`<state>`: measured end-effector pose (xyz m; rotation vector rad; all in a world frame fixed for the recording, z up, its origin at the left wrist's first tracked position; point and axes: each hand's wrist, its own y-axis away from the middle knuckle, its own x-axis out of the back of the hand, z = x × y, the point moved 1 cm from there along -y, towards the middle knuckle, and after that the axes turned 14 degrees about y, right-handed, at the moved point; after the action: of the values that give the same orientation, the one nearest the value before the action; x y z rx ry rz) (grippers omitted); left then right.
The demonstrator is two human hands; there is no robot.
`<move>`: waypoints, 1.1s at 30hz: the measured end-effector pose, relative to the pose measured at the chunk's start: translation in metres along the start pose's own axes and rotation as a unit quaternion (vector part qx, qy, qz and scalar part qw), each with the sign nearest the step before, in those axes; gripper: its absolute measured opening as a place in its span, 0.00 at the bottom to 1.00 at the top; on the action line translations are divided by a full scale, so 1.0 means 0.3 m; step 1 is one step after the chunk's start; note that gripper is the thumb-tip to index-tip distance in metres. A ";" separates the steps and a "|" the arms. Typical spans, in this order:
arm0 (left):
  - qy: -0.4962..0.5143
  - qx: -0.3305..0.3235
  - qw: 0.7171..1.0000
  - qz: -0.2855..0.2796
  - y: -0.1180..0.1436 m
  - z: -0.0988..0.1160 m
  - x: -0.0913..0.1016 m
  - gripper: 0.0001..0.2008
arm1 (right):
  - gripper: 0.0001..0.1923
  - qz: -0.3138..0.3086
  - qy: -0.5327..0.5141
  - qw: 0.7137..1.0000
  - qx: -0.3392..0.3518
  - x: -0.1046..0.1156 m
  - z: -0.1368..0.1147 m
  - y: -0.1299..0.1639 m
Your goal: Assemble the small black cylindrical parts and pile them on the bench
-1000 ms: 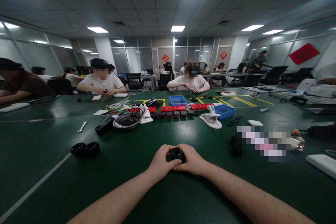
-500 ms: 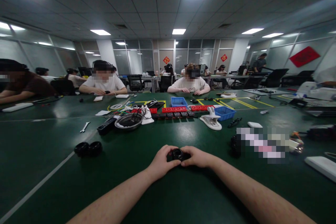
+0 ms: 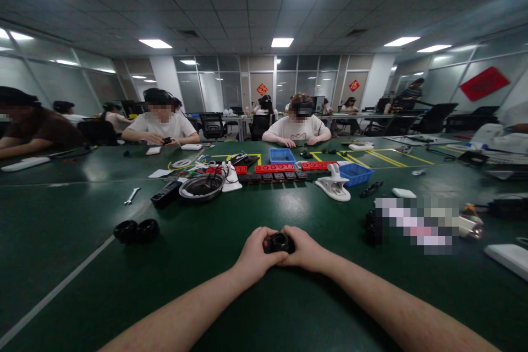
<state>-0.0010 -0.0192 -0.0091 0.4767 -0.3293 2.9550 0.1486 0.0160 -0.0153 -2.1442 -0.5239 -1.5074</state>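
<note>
A small black wheel with a round hole in its middle sits between my two hands, close above or on the green table. My left hand is closed around its left side, thumb along the near edge. From the other side my right hand grips it, and the thumbs meet in front. The fingers hide much of its outline, and whether a second piece is joined to it I cannot tell. To the left, two more black wheels stand side by side.
Beyond my hands lie a metal bowl, a white clip base, red socket strips and blue bins. A wrench is at left; a blurred-out object at right. Across the table sit co-workers.
My right hand has closed further round the wheel, and the wheel has tilted or turned slightly. The view has shifted a little. Across the table, one co-worker has raised a small black part.
</note>
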 end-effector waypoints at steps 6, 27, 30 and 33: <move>-0.017 -0.017 0.999 0.039 0.001 0.008 -0.005 0.14 | 0.19 0.044 0.126 0.989 -0.064 -0.017 -0.052 0.010; 0.002 -0.039 0.998 -0.046 0.004 0.012 0.015 0.19 | 0.17 -0.126 -0.179 0.974 0.061 0.051 0.043 -0.001; 0.004 -0.028 0.999 -0.035 0.008 0.008 0.009 0.19 | 0.20 -0.091 -0.142 0.985 0.045 0.040 0.033 0.000; -0.004 -0.020 1.000 -0.020 0.009 0.003 0.005 0.17 | 0.21 -0.053 -0.066 0.996 0.016 0.027 0.011 0.003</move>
<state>-0.0026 -0.0220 -0.0082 0.4845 -0.3753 2.9028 0.1542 0.0174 -0.0087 -2.2331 -0.7120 -1.4093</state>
